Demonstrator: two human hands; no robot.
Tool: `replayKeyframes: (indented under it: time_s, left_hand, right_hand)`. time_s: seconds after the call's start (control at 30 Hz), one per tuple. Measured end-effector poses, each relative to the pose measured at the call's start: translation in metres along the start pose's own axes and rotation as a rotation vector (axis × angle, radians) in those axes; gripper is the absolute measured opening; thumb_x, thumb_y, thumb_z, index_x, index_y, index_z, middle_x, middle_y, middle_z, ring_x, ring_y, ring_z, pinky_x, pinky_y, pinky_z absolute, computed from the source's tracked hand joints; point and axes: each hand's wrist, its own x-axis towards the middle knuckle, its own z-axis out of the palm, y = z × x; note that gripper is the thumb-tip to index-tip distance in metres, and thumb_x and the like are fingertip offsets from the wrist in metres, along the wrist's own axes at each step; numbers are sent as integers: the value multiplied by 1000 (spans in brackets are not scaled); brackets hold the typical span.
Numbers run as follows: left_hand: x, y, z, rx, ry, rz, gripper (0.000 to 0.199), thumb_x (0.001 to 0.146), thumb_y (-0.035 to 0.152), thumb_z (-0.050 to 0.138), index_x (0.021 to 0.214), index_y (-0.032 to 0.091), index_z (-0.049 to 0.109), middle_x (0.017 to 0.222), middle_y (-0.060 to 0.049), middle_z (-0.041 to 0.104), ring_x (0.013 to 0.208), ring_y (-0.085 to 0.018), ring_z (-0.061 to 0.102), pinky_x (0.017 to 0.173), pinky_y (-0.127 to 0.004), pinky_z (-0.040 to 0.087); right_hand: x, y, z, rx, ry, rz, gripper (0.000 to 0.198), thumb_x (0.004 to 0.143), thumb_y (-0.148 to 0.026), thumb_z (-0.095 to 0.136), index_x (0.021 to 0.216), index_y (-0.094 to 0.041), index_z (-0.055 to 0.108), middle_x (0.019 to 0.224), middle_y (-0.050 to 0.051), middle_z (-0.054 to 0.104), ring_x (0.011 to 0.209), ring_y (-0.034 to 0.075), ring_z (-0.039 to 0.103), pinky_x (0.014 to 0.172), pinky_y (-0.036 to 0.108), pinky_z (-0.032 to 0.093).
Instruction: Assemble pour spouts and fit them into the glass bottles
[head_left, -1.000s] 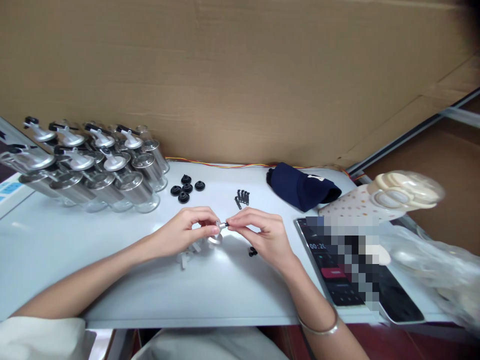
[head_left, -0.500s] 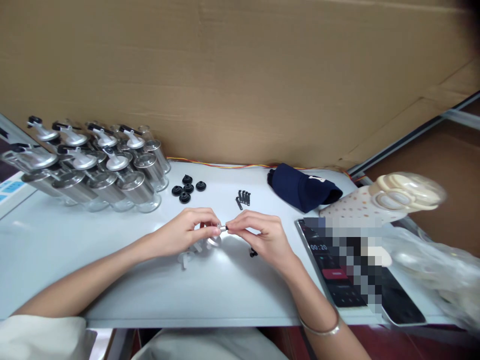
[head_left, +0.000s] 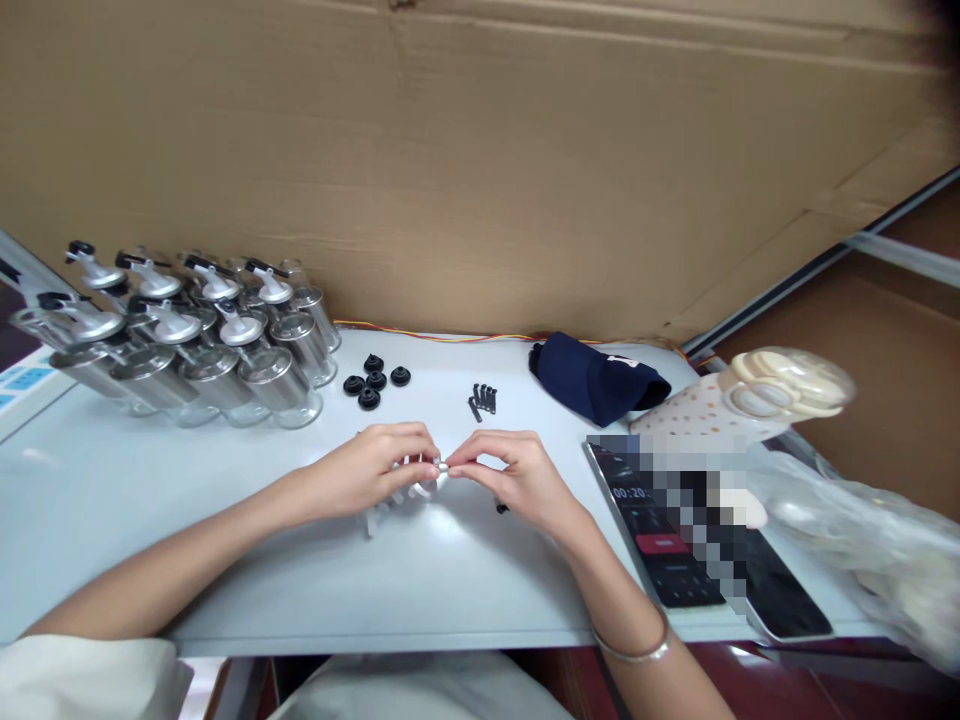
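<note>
My left hand (head_left: 375, 468) pinches a silver pourer spout (head_left: 427, 489) over the middle of the table, its round cap showing below my fingertips. Against the spout's tip, my right hand (head_left: 525, 475) has thumb and fingers pressed together; whatever small piece they hold is hidden. More silver spout parts (head_left: 379, 522) lie under and beside my left hand. A few small black pieces (head_left: 502, 508) lie below my right hand, partly covered. Behind my hands are several black ribbed stoppers (head_left: 376, 380) and a row of black levers (head_left: 485, 398).
Glass-and-steel bottles (head_left: 214, 378), several with pourers fitted, crowd the left back. To the right are a navy cap (head_left: 596, 380), a dotted tumbler (head_left: 697, 408), phones (head_left: 667, 565) and a clear plastic bag (head_left: 847, 540). A cardboard wall (head_left: 480, 180) stands behind.
My right fingertips have come closer to my left ones, covering the dark tip that showed at the spout. The whole view has shifted slightly; the spout stays in my left hand.
</note>
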Motion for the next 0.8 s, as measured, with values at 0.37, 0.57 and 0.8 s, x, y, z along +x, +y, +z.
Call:
replayKeyframes:
  time_s: [0.37,0.57,0.8]
  left_hand:
    - [-1,4,9,-35,-24,40,20,93,28,46,88,17,63,90,-4,60,79,-14,57,75,-23,41]
    - [1,7,15,-57,14,-59,20,91,36,48,91,20,61,90,-3,60,82,-16,56,80,-28,41]
    - [5,-4,12,-614,180,-199,26,86,38,57,82,19,39,103,-9,65,90,-16,59,79,-31,45]
  right_hand:
    - [-9,-2,3,171,-9,200,18,76,-26,73,90,-19,65,72,1,71,67,15,68,69,27,52]
    - [-1,-11,-9,77,-80,174,14,77,-23,71,88,-19,65,75,0,71,70,14,67,68,24,51]
    - [33,11,-37,-468,129,92,15,88,-17,55,85,-17,70,84,6,72,76,18,64,71,28,46]
